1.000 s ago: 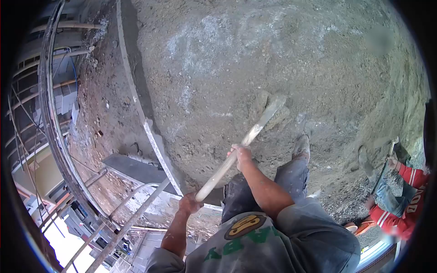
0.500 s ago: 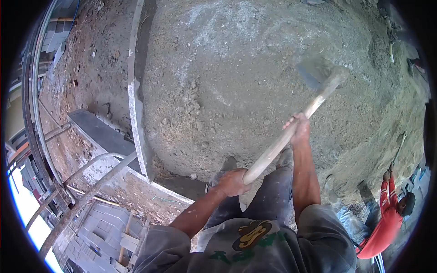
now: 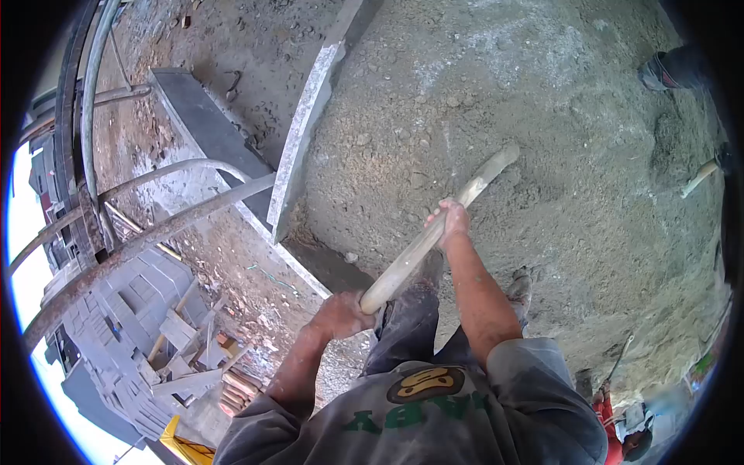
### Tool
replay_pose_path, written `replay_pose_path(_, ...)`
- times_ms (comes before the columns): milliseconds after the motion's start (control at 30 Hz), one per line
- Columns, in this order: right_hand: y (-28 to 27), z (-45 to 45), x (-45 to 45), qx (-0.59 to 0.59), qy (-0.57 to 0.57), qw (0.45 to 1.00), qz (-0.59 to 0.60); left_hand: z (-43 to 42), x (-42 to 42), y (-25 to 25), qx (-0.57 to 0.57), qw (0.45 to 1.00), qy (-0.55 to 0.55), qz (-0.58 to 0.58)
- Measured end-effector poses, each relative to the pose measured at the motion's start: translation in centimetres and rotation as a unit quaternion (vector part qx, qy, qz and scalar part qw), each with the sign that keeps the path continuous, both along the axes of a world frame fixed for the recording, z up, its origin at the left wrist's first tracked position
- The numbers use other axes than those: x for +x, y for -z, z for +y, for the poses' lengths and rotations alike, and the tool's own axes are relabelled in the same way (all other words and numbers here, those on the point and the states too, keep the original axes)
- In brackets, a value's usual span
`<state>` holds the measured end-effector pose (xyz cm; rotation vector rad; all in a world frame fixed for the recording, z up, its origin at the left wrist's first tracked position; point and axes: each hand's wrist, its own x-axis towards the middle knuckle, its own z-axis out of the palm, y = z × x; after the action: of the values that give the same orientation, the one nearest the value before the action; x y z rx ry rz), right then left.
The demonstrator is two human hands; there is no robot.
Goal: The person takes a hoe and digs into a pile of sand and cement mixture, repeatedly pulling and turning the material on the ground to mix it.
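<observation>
My left hand (image 3: 343,315) is closed around the butt end of a hoe's thick wooden handle (image 3: 412,256), close to my left thigh. Farther up the same handle, my right hand (image 3: 453,222) grips it with the fingers wrapped round. The handle slants away to the upper right, and its head end rests low in the grey sandy mix (image 3: 573,209). The hoe's blade cannot be made out now; the mix seems to cover it. My feet stand at the near edge of this mix, one shoe (image 3: 519,291) showing to the right.
An upright board-like edge (image 3: 302,128) bounds the mix on the left, beside a grey slab (image 3: 209,124). Metal pipes (image 3: 159,240) cross the left side above stacked grey blocks (image 3: 136,291). A co-worker in red (image 3: 612,438) is at lower right; another person's leg (image 3: 682,68) shows at upper right.
The hoe has been drawn back toward me and to the left, both hands still on it. Its blade was visible before and is hidden now. My view has turned right.
</observation>
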<state>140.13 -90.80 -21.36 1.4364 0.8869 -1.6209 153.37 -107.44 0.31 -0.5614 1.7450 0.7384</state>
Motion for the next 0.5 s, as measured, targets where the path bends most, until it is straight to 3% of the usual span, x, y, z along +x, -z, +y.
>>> replay_pose_path(100,-2.4,-5.2,6.0,-0.021,-0.073,0.996,-0.036,-2.6,8.8,-2.3,-0.032,0.997,-0.07,-0.017)
replay_pose_path(200,-4.9,-7.9,14.6,-0.084,-0.158,0.982,-0.064,-3.3,20.2,-4.5,-0.141,0.985,-0.053,-0.08)
replay_pose_path(300,-6.5,-8.9,17.9,-0.102,-0.23,0.965,-0.069,-2.9,25.6,-4.0,-0.189,0.978,-0.017,-0.087)
replay_pose_path(367,-7.9,-7.8,17.0,-0.089,-0.194,0.974,-0.073,-1.7,23.1,-4.7,-0.2,0.966,-0.103,-0.129)
replay_pose_path(500,-7.1,-2.8,6.7,-0.035,-0.063,0.995,0.07,0.4,17.1,3.7,-0.12,0.983,-0.09,0.102)
